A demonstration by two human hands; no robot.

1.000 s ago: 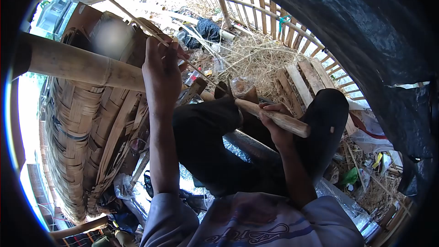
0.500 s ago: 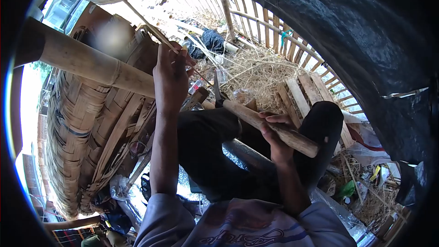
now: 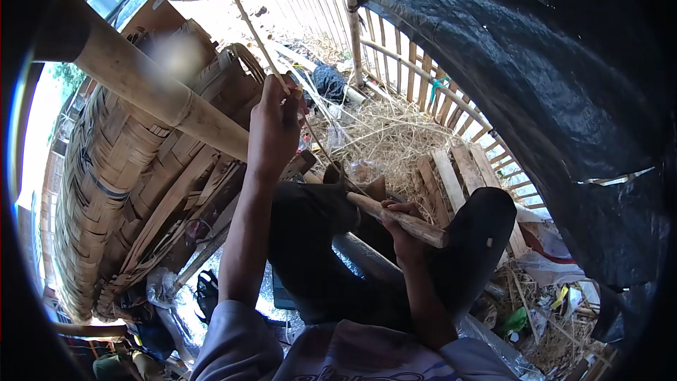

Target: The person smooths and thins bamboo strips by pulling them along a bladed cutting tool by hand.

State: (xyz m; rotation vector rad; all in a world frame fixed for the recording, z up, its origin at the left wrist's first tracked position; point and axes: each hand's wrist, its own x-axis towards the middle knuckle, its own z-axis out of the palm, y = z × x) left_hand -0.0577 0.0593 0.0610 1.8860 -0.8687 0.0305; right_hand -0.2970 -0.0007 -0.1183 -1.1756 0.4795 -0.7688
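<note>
My left hand (image 3: 276,127) is raised in front of me, its fingers closed on a long thin bamboo strip (image 3: 243,10). The strip runs from the top of the view through the fingers and slants down toward the blade. My right hand (image 3: 403,238) grips a knife by its thick, pale wooden handle (image 3: 370,206), over my bent leg. Its dark blade (image 3: 341,176) is partly lost against the dark trousers. The strip's lower end lies close to the blade; whether they touch I cannot tell.
At left stand a thick bamboo pole (image 3: 208,121) and a large woven bamboo roll (image 3: 113,169). Ahead lie dry straw (image 3: 395,130) and wooden slats (image 3: 446,173), with a slatted fence (image 3: 416,70) behind. A black plastic sheet (image 3: 536,63) hangs at right.
The view has shifted. My right hand and the knife have moved left and lower, with the blade less visible. More of the strip above my left hand stands steeper.
</note>
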